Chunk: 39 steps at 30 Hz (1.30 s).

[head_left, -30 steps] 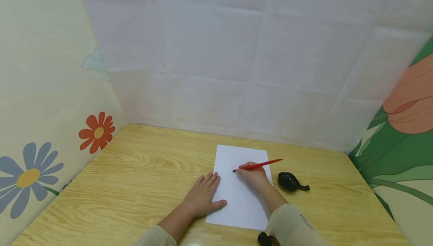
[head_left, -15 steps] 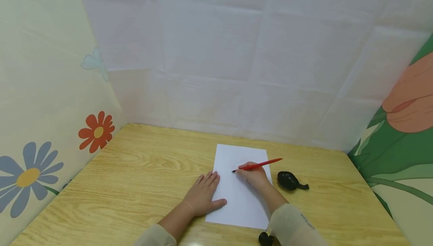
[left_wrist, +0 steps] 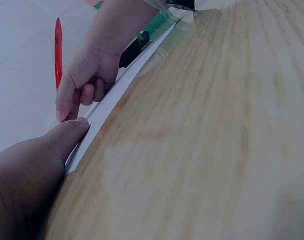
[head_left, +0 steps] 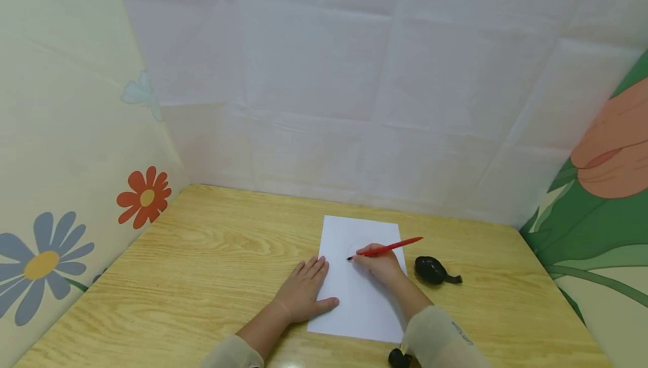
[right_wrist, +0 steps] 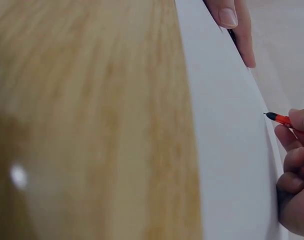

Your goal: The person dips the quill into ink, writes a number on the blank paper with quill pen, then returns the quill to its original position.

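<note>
A white sheet of paper [head_left: 354, 312] lies on the wooden table. My right hand [head_left: 382, 265] pinches a slim red pen [head_left: 400, 243] with a dark tip, which points down at the upper part of the sheet. Beside the tip, a faint curved line shows on the paper. My left hand [head_left: 302, 295] rests flat at the sheet's left edge, thumb over the paper and fingers straight. In the left wrist view the pen [left_wrist: 58, 50] rises above the right hand [left_wrist: 86, 75]. The right wrist view shows the pen's dark tip [right_wrist: 271, 115] close to the paper.
To the right of the paper lies a glossy black rounded object [head_left: 430, 270] with a short stem. Another small black object [head_left: 399, 358] sits by the right sleeve, partly hidden. A white cloth [head_left: 314, 103] hangs behind the table [head_left: 202, 278], with flowered sheets at both sides.
The pen tip has shifted slightly down and left on the paper, with the right hand, and more of the faint curve shows. My left hand stays in place.
</note>
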Available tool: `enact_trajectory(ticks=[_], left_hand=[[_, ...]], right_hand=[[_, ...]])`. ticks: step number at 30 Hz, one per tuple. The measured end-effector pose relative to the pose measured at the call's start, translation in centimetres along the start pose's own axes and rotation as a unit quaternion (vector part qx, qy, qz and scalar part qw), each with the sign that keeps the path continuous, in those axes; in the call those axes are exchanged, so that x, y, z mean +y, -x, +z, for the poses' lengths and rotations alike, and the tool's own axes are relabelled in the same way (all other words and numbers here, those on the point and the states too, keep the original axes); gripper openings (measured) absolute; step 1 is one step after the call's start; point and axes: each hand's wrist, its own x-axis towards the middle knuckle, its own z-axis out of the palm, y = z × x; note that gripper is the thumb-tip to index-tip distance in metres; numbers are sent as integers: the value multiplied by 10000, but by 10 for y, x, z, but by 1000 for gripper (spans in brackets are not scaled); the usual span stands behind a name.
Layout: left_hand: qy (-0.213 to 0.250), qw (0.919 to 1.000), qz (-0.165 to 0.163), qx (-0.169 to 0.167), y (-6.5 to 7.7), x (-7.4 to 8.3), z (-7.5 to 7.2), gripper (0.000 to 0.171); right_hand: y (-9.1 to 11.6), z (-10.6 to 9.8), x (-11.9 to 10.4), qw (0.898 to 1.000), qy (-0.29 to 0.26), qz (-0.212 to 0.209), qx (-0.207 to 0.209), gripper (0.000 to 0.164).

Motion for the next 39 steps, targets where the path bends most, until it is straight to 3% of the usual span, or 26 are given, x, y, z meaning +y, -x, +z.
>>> enact_trajectory(ticks=[27,39], left_hand=[[-78,9999,60,102,-1,-4,5,89],[39,9999,98,117,2,0,-1,89]], right_hand=[[2,-3,2,9996,157,63,-240,16],[4,-6,3,9989,280,-16,-368,17]])
